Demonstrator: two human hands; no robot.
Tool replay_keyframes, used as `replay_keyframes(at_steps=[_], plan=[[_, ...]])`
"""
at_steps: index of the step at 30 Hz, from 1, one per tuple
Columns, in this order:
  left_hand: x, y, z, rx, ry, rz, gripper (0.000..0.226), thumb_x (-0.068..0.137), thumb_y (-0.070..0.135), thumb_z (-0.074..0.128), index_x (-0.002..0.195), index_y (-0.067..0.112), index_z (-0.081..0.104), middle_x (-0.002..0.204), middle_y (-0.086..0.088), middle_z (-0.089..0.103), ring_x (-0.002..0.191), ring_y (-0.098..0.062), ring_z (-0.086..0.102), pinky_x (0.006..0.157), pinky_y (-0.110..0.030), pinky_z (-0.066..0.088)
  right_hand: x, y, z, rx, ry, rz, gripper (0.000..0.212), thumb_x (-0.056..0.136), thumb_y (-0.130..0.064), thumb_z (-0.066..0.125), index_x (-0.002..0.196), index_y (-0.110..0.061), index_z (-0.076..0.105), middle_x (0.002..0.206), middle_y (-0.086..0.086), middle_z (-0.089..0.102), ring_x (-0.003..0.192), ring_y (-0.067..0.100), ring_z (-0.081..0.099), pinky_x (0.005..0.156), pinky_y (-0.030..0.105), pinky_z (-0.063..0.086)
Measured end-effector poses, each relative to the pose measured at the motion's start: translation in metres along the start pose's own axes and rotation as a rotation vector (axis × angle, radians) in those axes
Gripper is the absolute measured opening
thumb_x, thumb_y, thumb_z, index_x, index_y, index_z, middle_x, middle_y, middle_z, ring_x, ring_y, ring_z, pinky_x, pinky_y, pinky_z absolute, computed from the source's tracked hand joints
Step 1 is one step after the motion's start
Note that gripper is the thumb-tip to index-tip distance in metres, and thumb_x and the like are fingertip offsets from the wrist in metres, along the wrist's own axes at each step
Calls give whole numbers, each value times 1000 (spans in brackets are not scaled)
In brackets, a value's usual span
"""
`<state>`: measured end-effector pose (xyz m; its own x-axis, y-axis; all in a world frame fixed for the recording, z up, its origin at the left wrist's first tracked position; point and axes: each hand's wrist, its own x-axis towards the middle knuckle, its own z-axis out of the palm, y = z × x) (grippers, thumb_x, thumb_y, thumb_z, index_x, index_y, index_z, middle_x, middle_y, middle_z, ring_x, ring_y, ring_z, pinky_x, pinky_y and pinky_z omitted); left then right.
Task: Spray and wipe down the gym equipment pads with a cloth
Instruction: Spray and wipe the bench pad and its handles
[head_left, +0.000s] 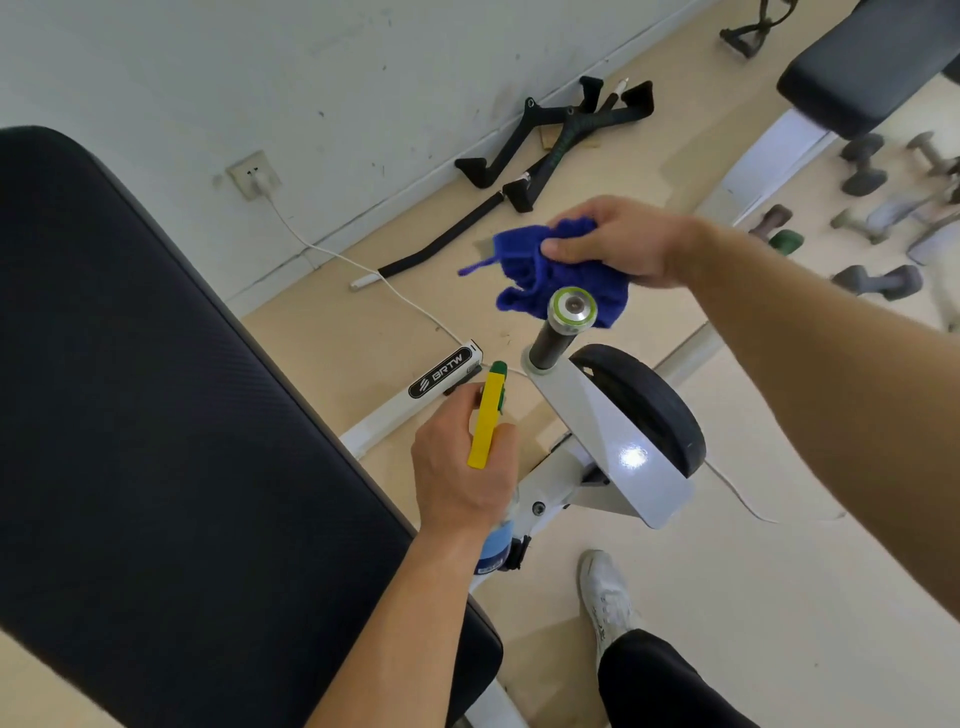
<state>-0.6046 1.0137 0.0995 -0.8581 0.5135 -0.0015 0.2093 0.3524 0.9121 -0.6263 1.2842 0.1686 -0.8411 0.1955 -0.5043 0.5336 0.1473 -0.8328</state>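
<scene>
Head view: black textured pad (156, 415) fills the left, judged firm and fixed, best wiped flat-on. Blue cloth (524, 265), soft and light, is bunched in the right hand (618, 241), well off the pad's right edge. Yellow-topped bottle (488, 415), judged light and rigid, is gripped at the neck by the left hand (462, 478) beside that edge.
</scene>
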Motion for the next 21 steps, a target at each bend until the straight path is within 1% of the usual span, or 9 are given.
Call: replay_keyframes(at_steps=[3, 5, 8, 11, 13, 15, 17, 19, 21], plan=[[0, 1, -2, 2, -1, 2, 12, 83, 16, 54, 82, 10, 65, 63, -7, 57, 58, -25, 49, 59, -44, 46, 14, -20, 14, -421, -32, 11, 12, 96, -24, 62, 105, -17, 67, 100, 6, 71, 89, 20, 68, 79, 34, 55], [0, 3, -4, 2, 3, 12, 12, 82, 15, 54, 81, 9, 64, 62, -8, 56, 57, -25, 48, 58, -43, 45, 24, -25, 39, -728, -172, 101, 20, 97, -26, 59, 115, -19, 63, 107, 6, 68, 94, 21, 64, 80, 32, 51], [2, 4, -9, 2, 12, 16, 12, 81, 14, 54, 79, 4, 62, 60, -10, 52, 56, -26, 45, 55, -39, 41, 34, -31, 67, -1056, -275, 215, 29, 98, -25, 58, 123, -11, 62, 105, 10, 65, 88, 22, 58, 77, 32, 46], [3, 2, -14, 4, 23, 17, 8, 79, 12, 54, 74, 8, 57, 56, 0, 44, 53, -19, 37, 52, -36, 37, 35, -36, 83, -1142, -338, 278, 27, 95, -19, 62, 118, -5, 64, 93, 10, 64, 72, 19, 56, 67, 32, 47], [4, 1, -16, 7, 21, 1, 7, 79, 12, 54, 75, 9, 58, 58, -3, 47, 54, -21, 39, 52, -38, 39, 32, -35, 98, -1278, -377, 295, 21, 94, -17, 63, 111, -4, 61, 82, 7, 62, 64, 16, 55, 63, 29, 48], [5, 2, -16, 13, 17, -13, 9, 79, 14, 54, 78, 8, 61, 61, -8, 51, 57, -24, 43, 55, -41, 41, 26, -33, 111, -1436, -388, 278, 19, 94, -16, 64, 107, -8, 54, 77, 5, 57, 60, 15, 52, 64, 28, 46], [4, 3, -17, 21, 15, -12, 12, 79, 15, 54, 80, 6, 62, 62, -10, 53, 58, -26, 45, 56, -42, 42, 25, -36, 112, -1487, -411, 287, 26, 92, -15, 67, 113, -8, 54, 82, 6, 60, 65, 15, 56, 62, 27, 49], [3, 4, -18, 19, 19, 4, 12, 80, 15, 54, 80, 6, 63, 61, -9, 52, 57, -26, 44, 56, -42, 42, 24, -41, 100, -1417, -455, 281, 33, 89, -17, 70, 117, -5, 60, 94, 9, 69, 81, 21, 67, 74, 30, 57], [0, 6, -18, 20, 15, 26, 10, 81, 14, 54, 78, 7, 61, 59, -7, 50, 56, -25, 43, 55, -41, 41, 20, -46, 86, -1362, -459, 194, 28, 89, -21, 70, 114, -8, 64, 100, 8, 69, 94, 24, 66, 82, 30, 53]])
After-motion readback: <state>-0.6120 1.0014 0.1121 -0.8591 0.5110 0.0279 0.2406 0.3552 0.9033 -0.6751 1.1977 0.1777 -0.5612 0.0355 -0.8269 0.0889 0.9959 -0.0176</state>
